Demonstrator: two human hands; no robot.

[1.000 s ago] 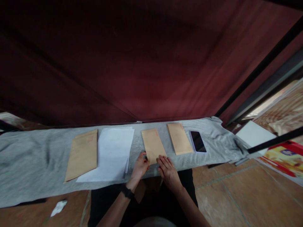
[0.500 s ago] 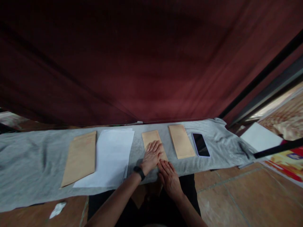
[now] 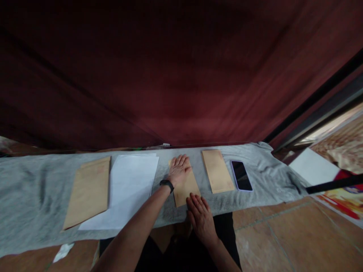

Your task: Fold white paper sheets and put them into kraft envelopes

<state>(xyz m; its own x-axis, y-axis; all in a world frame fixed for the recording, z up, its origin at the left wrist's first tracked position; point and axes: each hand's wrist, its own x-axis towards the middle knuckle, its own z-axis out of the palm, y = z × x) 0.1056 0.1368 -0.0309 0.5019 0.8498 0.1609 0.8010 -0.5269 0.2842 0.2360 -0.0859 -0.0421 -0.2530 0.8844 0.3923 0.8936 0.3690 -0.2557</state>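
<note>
Left hand: your left hand (image 3: 179,170) lies palm down across the far part of the middle brown envelope (image 3: 187,187), fingers stretched out and gripping nothing.
Left wrist: you wear a black band (image 3: 167,184) on it, just beyond the envelope's left edge.
Right hand: your right hand (image 3: 201,217) is spread too, its fingertips on the envelope's near right corner, with no grip closed on it.
Middle envelope: it lies flat on the grey cloth (image 3: 25,192) in front of you, under both your hands, its near end close to the cloth's edge.
Right of it: a second brown envelope (image 3: 217,170) lies apart from your hands, and a phone (image 3: 241,175) with a dark screen and pale purple rim lies just beyond.
Left of it: you have white sheets (image 3: 132,189), their left side partly covered by a larger brown envelope (image 3: 87,192).
Backdrop: dark red fabric (image 3: 181,83) hangs behind the cloth.
Floor: a crumpled white scrap (image 3: 63,252) lies on the tiles (image 3: 312,238) at your left.
</note>
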